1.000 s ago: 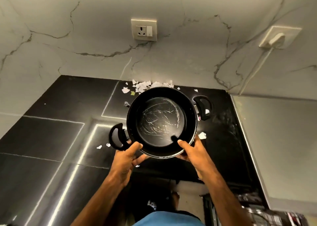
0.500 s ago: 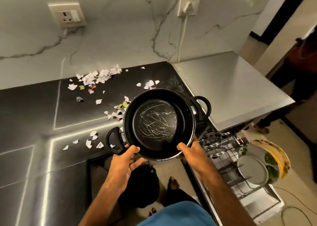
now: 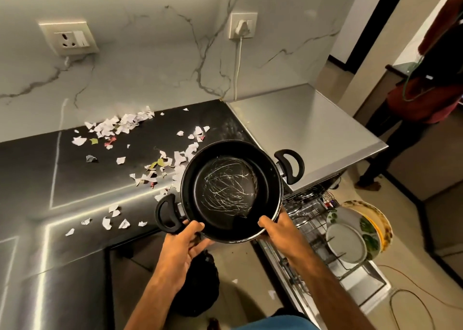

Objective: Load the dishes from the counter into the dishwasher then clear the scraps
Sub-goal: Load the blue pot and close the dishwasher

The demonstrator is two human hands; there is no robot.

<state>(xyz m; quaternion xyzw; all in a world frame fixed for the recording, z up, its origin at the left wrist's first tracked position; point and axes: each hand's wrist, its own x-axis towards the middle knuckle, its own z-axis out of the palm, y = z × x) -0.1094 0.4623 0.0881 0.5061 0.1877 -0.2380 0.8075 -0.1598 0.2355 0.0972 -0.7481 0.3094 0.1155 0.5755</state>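
Note:
I hold a black two-handled pot (image 3: 230, 191) with a scratched bottom in the air, off the counter's front edge. My left hand (image 3: 184, 244) grips its near rim beside the left handle. My right hand (image 3: 280, 232) grips the near rim on the right. The open dishwasher (image 3: 313, 219) is below and to the right, its pulled-out rack holding plates (image 3: 347, 242) and steel items. Torn paper scraps (image 3: 120, 126) lie scattered over the black counter (image 3: 62, 174).
The dishwasher's steel top (image 3: 300, 126) adjoins the counter on the right. A dark bin bag (image 3: 198, 284) sits on the floor below my hands. Another person (image 3: 426, 84) stands at the far right. A plugged-in cable (image 3: 238, 66) runs down the marble wall.
I have turned right with the pot, carrying it from over the counter towards the dishwasher. The open rack and plates have come more fully into view. Both hands keep their grip.

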